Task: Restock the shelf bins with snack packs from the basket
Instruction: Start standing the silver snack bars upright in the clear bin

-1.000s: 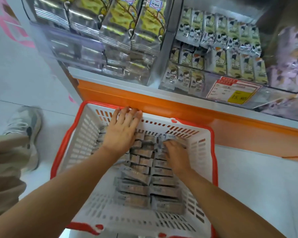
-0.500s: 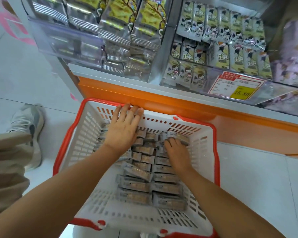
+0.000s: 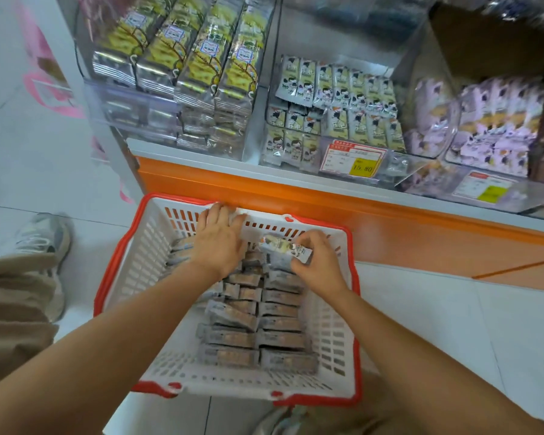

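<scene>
Looks like the pick-up step: the right hand (image 3: 319,265) has its fingertips and thumb pinched round one snack pack (image 3: 285,248), lifted just clear of the rows of packs (image 3: 255,324) lying in the basket (image 3: 145,246). The left hand (image 3: 220,240) sits beside it, fingers straight and close together. Its palm is flat over the packs and its fingertips reach the basket's far wall, so I'd guess it's steadying things or about to scoop more. Nothing from this grab has gone up yet, and the basket is well stocked below the wrists, so there's plenty of the job left. The next move should be carrying the pinched pack up past the fingertips to the shelf. The middle bin (image 3: 333,114) of cartoon-kid packs sits above the right fingers and looks like the closest match to me, though the pack's print is too blurred to be sure. It would need to slot upright among the ones there. As for writing, the price tag (image 3: 354,158) on that bin's front reads 15.80 on its yellow patch, and the rest is too small. The second tag (image 3: 484,189) further right is unreadable, and I can't make out brand names on the green-and-yellow packs (image 3: 195,58) up beyond the left fingertips.
</scene>
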A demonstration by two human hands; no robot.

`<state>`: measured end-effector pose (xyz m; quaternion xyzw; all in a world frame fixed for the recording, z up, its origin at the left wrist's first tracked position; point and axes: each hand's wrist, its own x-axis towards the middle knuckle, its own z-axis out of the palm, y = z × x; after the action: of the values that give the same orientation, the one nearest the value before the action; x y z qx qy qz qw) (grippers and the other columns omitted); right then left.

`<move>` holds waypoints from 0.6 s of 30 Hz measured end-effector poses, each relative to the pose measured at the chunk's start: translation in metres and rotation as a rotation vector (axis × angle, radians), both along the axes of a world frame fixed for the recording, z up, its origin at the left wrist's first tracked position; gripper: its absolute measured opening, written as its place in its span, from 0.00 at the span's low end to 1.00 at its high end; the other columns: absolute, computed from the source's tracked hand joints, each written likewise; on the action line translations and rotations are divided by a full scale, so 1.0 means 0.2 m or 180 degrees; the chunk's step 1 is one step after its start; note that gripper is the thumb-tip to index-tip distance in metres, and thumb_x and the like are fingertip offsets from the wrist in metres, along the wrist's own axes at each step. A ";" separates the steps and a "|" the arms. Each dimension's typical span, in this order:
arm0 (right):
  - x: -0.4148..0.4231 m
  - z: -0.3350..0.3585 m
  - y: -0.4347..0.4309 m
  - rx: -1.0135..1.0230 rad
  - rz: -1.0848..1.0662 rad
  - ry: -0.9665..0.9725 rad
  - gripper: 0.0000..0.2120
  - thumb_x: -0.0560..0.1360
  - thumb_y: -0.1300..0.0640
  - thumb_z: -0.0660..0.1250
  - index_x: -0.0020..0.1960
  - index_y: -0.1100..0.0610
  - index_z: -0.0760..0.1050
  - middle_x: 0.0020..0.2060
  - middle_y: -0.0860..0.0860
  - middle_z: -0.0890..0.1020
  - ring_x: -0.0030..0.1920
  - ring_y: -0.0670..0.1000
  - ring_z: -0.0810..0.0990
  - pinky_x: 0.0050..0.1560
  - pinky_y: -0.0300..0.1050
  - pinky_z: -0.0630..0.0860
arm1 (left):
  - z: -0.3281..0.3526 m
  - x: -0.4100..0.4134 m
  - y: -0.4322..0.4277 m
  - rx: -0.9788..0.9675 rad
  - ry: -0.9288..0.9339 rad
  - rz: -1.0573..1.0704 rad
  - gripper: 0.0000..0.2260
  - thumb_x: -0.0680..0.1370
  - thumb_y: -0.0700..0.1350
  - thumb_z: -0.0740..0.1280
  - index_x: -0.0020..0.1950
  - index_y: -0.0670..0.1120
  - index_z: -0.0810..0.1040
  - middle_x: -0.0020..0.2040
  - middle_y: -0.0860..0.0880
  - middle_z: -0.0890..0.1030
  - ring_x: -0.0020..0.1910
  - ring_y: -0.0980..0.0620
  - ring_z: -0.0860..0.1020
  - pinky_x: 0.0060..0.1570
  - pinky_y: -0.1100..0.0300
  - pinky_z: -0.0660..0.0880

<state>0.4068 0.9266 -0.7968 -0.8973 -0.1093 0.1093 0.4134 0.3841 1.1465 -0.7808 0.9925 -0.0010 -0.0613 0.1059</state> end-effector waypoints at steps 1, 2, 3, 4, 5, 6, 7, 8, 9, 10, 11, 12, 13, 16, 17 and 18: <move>-0.01 0.05 0.00 0.0133 -0.0110 -0.0023 0.15 0.69 0.65 0.71 0.50 0.52 0.71 0.51 0.49 0.75 0.54 0.46 0.74 0.55 0.35 0.70 | 0.04 0.00 -0.03 -0.0194 0.0132 0.0127 0.22 0.82 0.52 0.56 0.75 0.48 0.64 0.72 0.42 0.68 0.73 0.41 0.60 0.71 0.48 0.53; -0.02 0.10 0.01 0.0291 -0.0213 -0.0050 0.15 0.69 0.66 0.71 0.50 0.53 0.71 0.50 0.50 0.76 0.53 0.45 0.75 0.53 0.34 0.70 | 0.07 0.01 -0.06 -0.0467 0.0312 0.0312 0.21 0.83 0.53 0.54 0.75 0.47 0.65 0.69 0.41 0.72 0.71 0.41 0.65 0.69 0.48 0.57; -0.03 0.15 0.01 0.0456 -0.0300 -0.0080 0.14 0.69 0.67 0.70 0.50 0.55 0.72 0.49 0.50 0.77 0.51 0.45 0.75 0.50 0.34 0.70 | 0.10 0.02 -0.08 -0.0878 0.0493 0.0560 0.21 0.84 0.55 0.52 0.74 0.47 0.65 0.65 0.41 0.76 0.67 0.40 0.69 0.67 0.48 0.61; -0.05 0.20 0.01 0.0612 -0.0354 -0.0127 0.14 0.69 0.68 0.70 0.51 0.57 0.72 0.48 0.51 0.77 0.51 0.46 0.76 0.49 0.36 0.71 | 0.13 0.03 -0.11 -0.1508 0.0668 0.0884 0.22 0.84 0.57 0.52 0.74 0.47 0.66 0.61 0.41 0.79 0.64 0.40 0.73 0.65 0.49 0.66; -0.06 0.24 0.01 0.0731 -0.0374 -0.0181 0.14 0.69 0.68 0.70 0.51 0.57 0.72 0.48 0.50 0.78 0.51 0.46 0.76 0.49 0.37 0.72 | 0.16 0.03 -0.13 -0.2280 0.0819 0.1224 0.23 0.83 0.58 0.53 0.73 0.46 0.67 0.58 0.42 0.81 0.60 0.41 0.77 0.61 0.49 0.70; -0.08 0.28 0.01 0.0810 -0.0353 -0.0218 0.15 0.69 0.69 0.70 0.51 0.56 0.72 0.48 0.49 0.78 0.51 0.46 0.77 0.49 0.38 0.72 | 0.18 0.03 -0.15 -0.3012 0.0872 0.1521 0.23 0.83 0.58 0.56 0.71 0.45 0.69 0.53 0.43 0.83 0.56 0.42 0.79 0.54 0.52 0.73; -0.10 0.32 0.01 0.0858 -0.0284 -0.0242 0.16 0.69 0.68 0.70 0.51 0.55 0.71 0.49 0.49 0.78 0.52 0.46 0.77 0.49 0.38 0.73 | 0.20 0.03 -0.17 -0.3500 0.0804 0.1700 0.22 0.82 0.57 0.60 0.69 0.43 0.71 0.49 0.44 0.83 0.52 0.44 0.81 0.46 0.56 0.73; -0.12 0.35 0.01 0.0887 -0.0174 -0.0255 0.16 0.69 0.68 0.71 0.52 0.54 0.71 0.49 0.48 0.78 0.52 0.46 0.77 0.50 0.40 0.73 | 0.23 0.03 -0.19 -0.3714 0.0671 0.1743 0.21 0.81 0.55 0.63 0.67 0.41 0.73 0.44 0.46 0.83 0.46 0.47 0.82 0.41 0.58 0.72; -0.13 0.38 0.00 0.0895 -0.0040 -0.0268 0.16 0.70 0.66 0.72 0.53 0.54 0.71 0.50 0.48 0.78 0.53 0.47 0.77 0.51 0.41 0.74 | 0.26 0.02 -0.20 -0.3749 0.0516 0.1705 0.19 0.81 0.53 0.64 0.65 0.40 0.74 0.41 0.47 0.82 0.42 0.49 0.81 0.38 0.59 0.71; -0.15 0.40 0.00 0.0881 0.0089 -0.0295 0.16 0.71 0.64 0.73 0.54 0.54 0.71 0.51 0.48 0.78 0.54 0.47 0.77 0.53 0.41 0.74 | 0.30 0.01 -0.22 -0.3693 0.0355 0.1636 0.18 0.80 0.51 0.66 0.62 0.39 0.76 0.39 0.48 0.81 0.39 0.50 0.80 0.37 0.60 0.70; -0.16 0.42 0.00 0.0839 0.0177 -0.0341 0.15 0.72 0.61 0.74 0.55 0.54 0.72 0.52 0.48 0.78 0.54 0.47 0.77 0.54 0.40 0.74 | 0.34 0.00 -0.23 -0.3603 0.0228 0.1555 0.16 0.80 0.51 0.66 0.60 0.40 0.77 0.39 0.48 0.81 0.38 0.51 0.79 0.37 0.60 0.71; -0.17 0.44 -0.01 0.0787 0.0226 -0.0413 0.15 0.73 0.58 0.74 0.57 0.53 0.73 0.52 0.47 0.79 0.54 0.46 0.77 0.54 0.40 0.74 | 0.37 -0.01 -0.23 -0.3502 0.0146 0.1474 0.14 0.80 0.51 0.66 0.58 0.41 0.77 0.40 0.48 0.81 0.38 0.51 0.79 0.36 0.60 0.72; -0.18 0.46 -0.01 0.0720 0.0237 -0.0519 0.14 0.74 0.57 0.73 0.58 0.52 0.73 0.53 0.46 0.79 0.54 0.45 0.77 0.55 0.41 0.74 | 0.40 -0.02 -0.24 -0.3417 0.0056 0.1389 0.13 0.80 0.51 0.66 0.56 0.42 0.77 0.41 0.47 0.82 0.38 0.51 0.79 0.37 0.58 0.73; -0.18 0.53 -0.03 0.0513 0.0288 -0.0819 0.13 0.76 0.54 0.69 0.60 0.50 0.74 0.54 0.46 0.79 0.54 0.45 0.77 0.52 0.45 0.76 | 0.49 -0.04 -0.24 -0.3079 -0.0260 0.1077 0.14 0.79 0.54 0.67 0.55 0.44 0.78 0.41 0.47 0.83 0.37 0.49 0.79 0.41 0.53 0.76; -0.19 0.57 -0.03 0.0477 0.0324 -0.0833 0.14 0.76 0.55 0.69 0.61 0.49 0.73 0.52 0.46 0.78 0.52 0.45 0.77 0.49 0.44 0.76 | 0.52 -0.04 -0.24 -0.2977 -0.0366 0.0958 0.14 0.79 0.55 0.67 0.55 0.45 0.78 0.40 0.48 0.83 0.37 0.50 0.79 0.41 0.52 0.76; -0.19 0.61 -0.03 0.0455 0.0352 -0.0813 0.14 0.76 0.56 0.69 0.61 0.50 0.73 0.50 0.44 0.77 0.48 0.43 0.76 0.45 0.43 0.75 | 0.56 -0.04 -0.24 -0.2890 -0.0468 0.0854 0.14 0.79 0.55 0.67 0.55 0.46 0.78 0.39 0.50 0.83 0.36 0.51 0.79 0.41 0.53 0.76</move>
<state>0.3697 0.9206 -0.6741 -0.8648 -0.2178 0.0087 0.4523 0.3754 1.0989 -0.6688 0.8390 0.0930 0.0300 0.5353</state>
